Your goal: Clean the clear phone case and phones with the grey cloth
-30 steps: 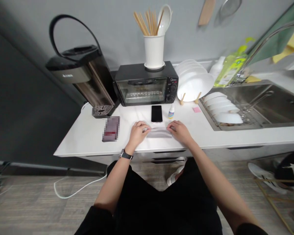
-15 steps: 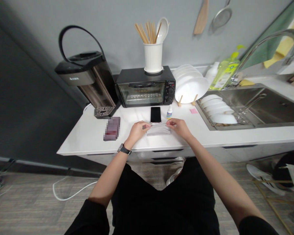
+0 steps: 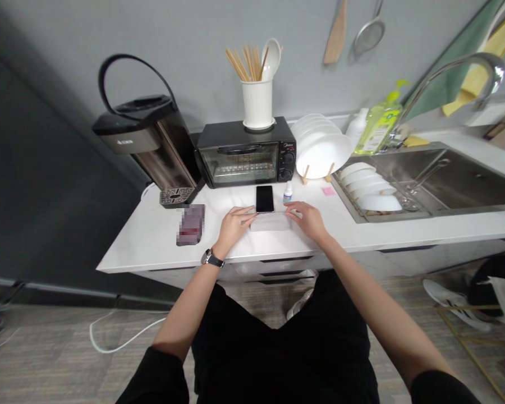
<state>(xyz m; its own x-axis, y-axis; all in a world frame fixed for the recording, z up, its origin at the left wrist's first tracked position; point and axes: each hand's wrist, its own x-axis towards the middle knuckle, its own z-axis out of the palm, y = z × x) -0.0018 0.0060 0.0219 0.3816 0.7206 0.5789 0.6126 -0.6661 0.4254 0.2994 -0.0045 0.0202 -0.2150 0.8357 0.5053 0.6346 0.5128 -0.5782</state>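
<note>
In the head view, a flat white piece (image 3: 271, 223) lies on the desk (image 3: 145, 244) at mid-frame, just below a black phone (image 3: 265, 198). The left hand (image 3: 234, 229) has its fingers nearly straight at the piece's left end, the right hand (image 3: 310, 220) its fingers bent at the right end; whether either grips, I cannot tell

On our desk (image 3: 138, 241), the phone (image 3: 265, 199) lies behind the sheet (image 3: 271, 223), the bottle (image 3: 288, 194) to the phone's right. Farther back we see the oven (image 3: 244, 160), between the dispenser (image 3: 164, 154) at left and the plates (image 3: 320, 157) at right.
</note>
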